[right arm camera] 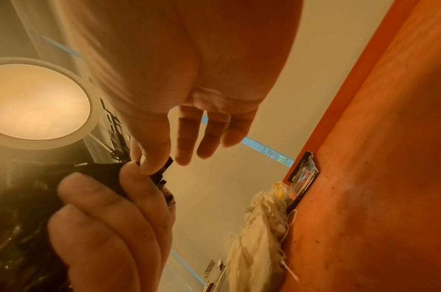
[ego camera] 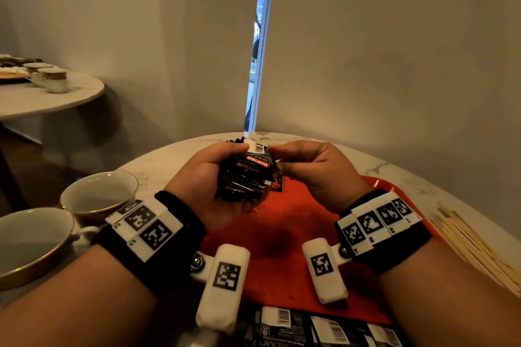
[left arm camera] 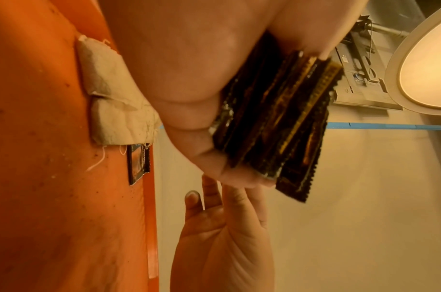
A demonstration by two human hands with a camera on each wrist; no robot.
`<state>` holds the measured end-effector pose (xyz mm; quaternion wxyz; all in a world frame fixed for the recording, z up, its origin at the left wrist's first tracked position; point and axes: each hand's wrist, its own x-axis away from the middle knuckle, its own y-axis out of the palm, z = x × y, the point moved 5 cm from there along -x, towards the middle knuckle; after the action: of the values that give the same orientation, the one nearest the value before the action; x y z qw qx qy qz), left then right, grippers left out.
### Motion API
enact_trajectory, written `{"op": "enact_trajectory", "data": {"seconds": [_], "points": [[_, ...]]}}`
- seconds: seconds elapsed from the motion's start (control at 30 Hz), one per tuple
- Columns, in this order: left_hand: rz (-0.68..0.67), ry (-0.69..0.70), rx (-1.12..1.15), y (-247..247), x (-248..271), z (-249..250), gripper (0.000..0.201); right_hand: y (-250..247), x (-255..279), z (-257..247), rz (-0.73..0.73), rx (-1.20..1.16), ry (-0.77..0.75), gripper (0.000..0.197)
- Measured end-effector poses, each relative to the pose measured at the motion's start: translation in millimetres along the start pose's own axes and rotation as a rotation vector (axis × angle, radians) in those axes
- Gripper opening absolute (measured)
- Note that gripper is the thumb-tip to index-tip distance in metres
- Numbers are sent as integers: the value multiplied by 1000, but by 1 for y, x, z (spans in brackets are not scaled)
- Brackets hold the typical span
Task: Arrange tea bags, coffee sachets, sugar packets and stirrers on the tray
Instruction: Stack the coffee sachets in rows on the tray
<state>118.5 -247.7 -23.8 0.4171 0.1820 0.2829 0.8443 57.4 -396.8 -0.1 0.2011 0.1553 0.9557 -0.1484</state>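
Observation:
My left hand (ego camera: 214,175) grips a fanned stack of black coffee sachets (ego camera: 245,177) above the far part of the red tray (ego camera: 284,236). My right hand (ego camera: 296,160) meets it from the right and pinches the upper end of one sachet (right arm camera: 164,170) between thumb and forefinger; its other fingers hang loose. The left wrist view shows the stack (left arm camera: 277,128) edge-on in my palm. Two pale tea bags (left arm camera: 114,98) and a single sachet (left arm camera: 138,164) lie on the tray near its far edge.
Two empty gold-rimmed cups (ego camera: 98,194) (ego camera: 31,239) stand left of the tray on the marble table. Wooden stirrers (ego camera: 473,245) lie to the right. More sachets (ego camera: 324,329) lie at the tray's near edge. A second table (ego camera: 42,96) stands far left.

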Motion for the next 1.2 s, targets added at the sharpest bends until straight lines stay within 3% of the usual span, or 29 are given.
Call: {"op": "enact_trajectory", "data": {"seconds": [0.23, 0.33, 0.4, 0.53, 0.6, 0.9, 1.2], "points": [[-20, -44, 19, 1, 0, -2, 38, -2, -1, -1, 81, 43, -80, 24], [0, -45, 58, 0, -1, -2, 54, -1, -1, -2, 108, 16, -66, 23], [13, -42, 94, -1, -2, 0, 54, -6, -2, 1, 192, 13, -35, 23], [92, 19, 46, -6, -3, 5, 30, -27, -3, 20, 425, -3, 81, 14], [136, 53, 7, -9, -3, 8, 32, -38, -3, 31, 482, 30, 164, 17], [192, 152, 57, -15, -3, 17, 39, -44, 3, 67, 521, -124, 470, 23], [209, 127, 60, -15, -2, 13, 31, -45, 15, 80, 437, -145, 683, 16]]}}
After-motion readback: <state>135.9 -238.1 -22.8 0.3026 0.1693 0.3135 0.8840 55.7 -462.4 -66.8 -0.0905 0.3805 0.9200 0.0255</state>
